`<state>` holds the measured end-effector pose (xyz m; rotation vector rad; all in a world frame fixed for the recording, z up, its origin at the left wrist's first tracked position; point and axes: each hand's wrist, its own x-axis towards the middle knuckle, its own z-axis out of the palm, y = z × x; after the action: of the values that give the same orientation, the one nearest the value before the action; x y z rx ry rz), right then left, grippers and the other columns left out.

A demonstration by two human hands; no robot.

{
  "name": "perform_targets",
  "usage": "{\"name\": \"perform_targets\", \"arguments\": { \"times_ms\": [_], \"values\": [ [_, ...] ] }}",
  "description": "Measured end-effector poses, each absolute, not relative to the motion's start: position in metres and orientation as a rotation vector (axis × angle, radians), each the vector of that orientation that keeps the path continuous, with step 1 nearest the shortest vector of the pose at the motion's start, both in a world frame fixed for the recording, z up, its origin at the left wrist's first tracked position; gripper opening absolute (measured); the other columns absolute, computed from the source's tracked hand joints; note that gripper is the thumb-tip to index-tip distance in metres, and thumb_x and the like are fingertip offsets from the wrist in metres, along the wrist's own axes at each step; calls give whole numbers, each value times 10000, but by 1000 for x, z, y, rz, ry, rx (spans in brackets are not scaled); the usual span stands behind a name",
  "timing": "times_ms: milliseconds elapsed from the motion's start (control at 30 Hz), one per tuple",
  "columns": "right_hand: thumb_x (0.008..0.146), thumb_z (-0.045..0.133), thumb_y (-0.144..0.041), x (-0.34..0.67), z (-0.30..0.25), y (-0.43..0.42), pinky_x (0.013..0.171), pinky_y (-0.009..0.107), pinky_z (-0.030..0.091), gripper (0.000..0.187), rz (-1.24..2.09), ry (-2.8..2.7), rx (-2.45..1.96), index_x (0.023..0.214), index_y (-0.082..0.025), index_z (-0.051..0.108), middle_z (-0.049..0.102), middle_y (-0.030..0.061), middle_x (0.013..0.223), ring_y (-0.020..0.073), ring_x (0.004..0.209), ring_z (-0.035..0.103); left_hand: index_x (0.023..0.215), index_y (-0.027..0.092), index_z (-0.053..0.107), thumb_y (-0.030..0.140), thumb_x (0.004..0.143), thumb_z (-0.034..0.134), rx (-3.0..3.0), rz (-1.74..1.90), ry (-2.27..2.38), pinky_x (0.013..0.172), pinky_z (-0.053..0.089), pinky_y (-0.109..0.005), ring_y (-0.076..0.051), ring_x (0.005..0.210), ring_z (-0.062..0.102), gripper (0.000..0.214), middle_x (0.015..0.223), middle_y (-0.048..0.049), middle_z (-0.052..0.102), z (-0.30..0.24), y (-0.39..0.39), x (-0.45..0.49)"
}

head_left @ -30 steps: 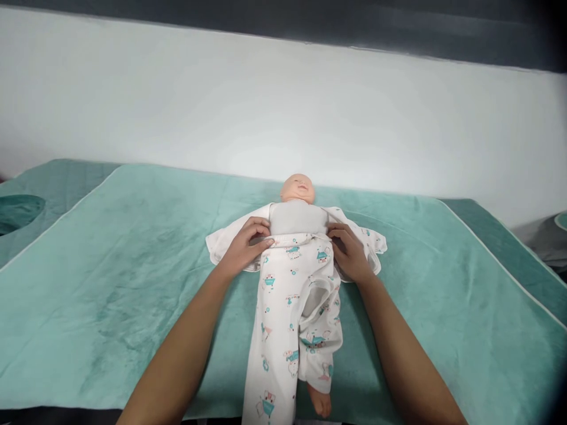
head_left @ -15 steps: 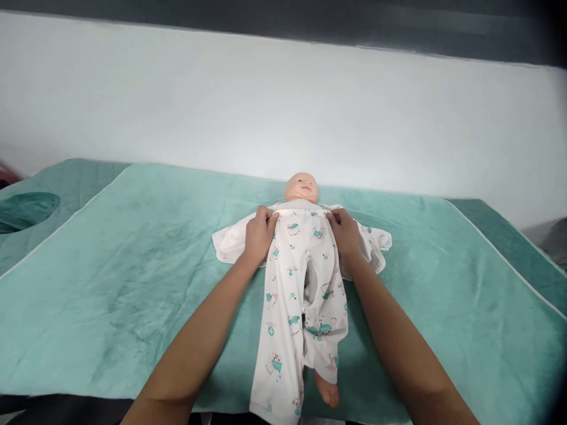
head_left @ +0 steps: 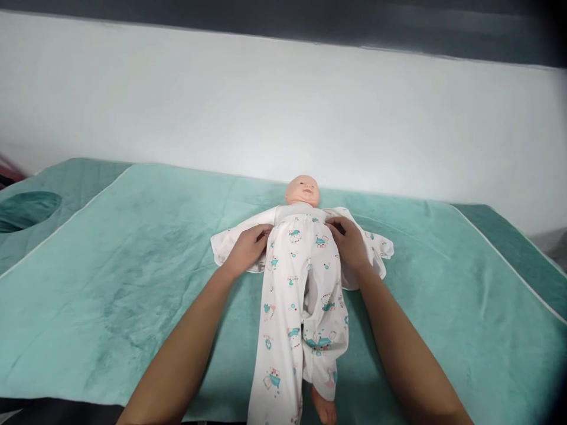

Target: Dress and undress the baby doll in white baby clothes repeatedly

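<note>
A baby doll (head_left: 302, 190) lies on its back on a teal towel (head_left: 133, 265), head toward the wall. White printed trousers (head_left: 301, 295) cover its legs and belly, waistband high on the grey chest. An open white printed top (head_left: 230, 239) is spread under it to both sides. My left hand (head_left: 246, 248) rests at the left side of the waistband, fingers curled on the cloth. My right hand (head_left: 351, 241) lies on the right side of the waistband, fingers bent onto the fabric. One bare foot (head_left: 322, 407) pokes out of the right trouser leg.
The towel covers a darker green padded table (head_left: 66, 174) that runs to a white wall (head_left: 283, 106). A dark green round shape (head_left: 26, 209) sits at the far left. The table's front edge (head_left: 57, 407) is at the bottom of the view.
The trousers' waistband went from belly height up to the chest, then slipped down slightly. Both hands followed it up, and now sit a little lower on the sides.
</note>
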<state>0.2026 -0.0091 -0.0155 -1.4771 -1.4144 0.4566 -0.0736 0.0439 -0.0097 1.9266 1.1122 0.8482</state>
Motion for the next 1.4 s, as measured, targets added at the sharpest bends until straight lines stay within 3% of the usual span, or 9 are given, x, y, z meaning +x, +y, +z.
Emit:
{"name": "perform_targets", "arguments": {
  "times_ms": [133, 300, 533, 700, 933, 1100, 1267, 1400],
  "values": [
    [852, 599, -397, 212, -19, -5, 852, 353, 478, 178, 511, -1501, -1445, 905, -235, 652, 684, 38, 961, 214, 909, 601, 1036, 215, 713, 405, 862, 581, 1685, 736, 1018, 711, 486, -286, -202, 810, 643, 290, 919, -32, 722, -3, 45, -79],
    [867, 560, -366, 212, -19, -7, 860, 349, 465, 138, 439, -1549, -1412, 830, -234, 579, 672, 50, 1070, 209, 950, 595, 936, 189, 669, 372, 804, 632, 1515, 652, 906, 592, 441, -238, -156, 703, 585, 229, 807, -19, 661, -6, 41, -77],
    [919, 499, -416, 209, -14, -1, 662, 328, 387, 193, 208, -1609, -1729, 885, -257, 603, 669, 34, 786, 220, 699, 567, 874, 217, 513, 326, 817, 606, 1321, 952, 1065, 524, 352, -214, -106, 593, 451, 153, 732, 39, 526, -31, 34, -51],
    [901, 529, -466, 203, -21, 6, 700, 337, 422, 223, 220, -1406, -1734, 868, -256, 596, 681, 32, 806, 220, 727, 584, 839, 231, 464, 293, 834, 563, 1347, 1112, 1237, 603, 381, -250, -130, 657, 458, 117, 748, 40, 501, -39, 38, -35],
    [893, 507, -419, 196, -31, -14, 773, 354, 459, 241, 104, -1398, -1616, 884, -217, 638, 676, 64, 904, 219, 840, 584, 990, 220, 625, 305, 853, 556, 1604, 1117, 1233, 853, 439, -355, -228, 904, 597, 175, 947, -33, 685, -39, 33, -47],
    [830, 523, -287, 204, -37, -35, 786, 366, 489, 228, 476, -1418, -1673, 946, -216, 707, 743, 53, 915, 225, 842, 646, 1017, 176, 700, 244, 681, 689, 1660, 925, 1155, 861, 472, -379, -269, 929, 634, 343, 1024, -68, 735, -33, 26, -58],
    [752, 557, -226, 215, -29, -38, 848, 349, 523, 334, 911, -1474, -1369, 1038, -210, 729, 754, 39, 1025, 197, 870, 673, 1028, 153, 725, 223, 686, 639, 1584, 890, 1020, 813, 493, -364, -270, 933, 646, 360, 1046, -80, 741, -31, 28, -60],
    [724, 576, -228, 217, -26, -33, 757, 344, 539, 348, 1009, -1426, -1343, 1029, -191, 739, 763, 44, 909, 207, 795, 665, 1005, 159, 706, 188, 673, 643, 1399, 860, 976, 758, 505, -340, -236, 871, 652, 340, 983, -69, 740, -32, 28, -58]
  ]
}}
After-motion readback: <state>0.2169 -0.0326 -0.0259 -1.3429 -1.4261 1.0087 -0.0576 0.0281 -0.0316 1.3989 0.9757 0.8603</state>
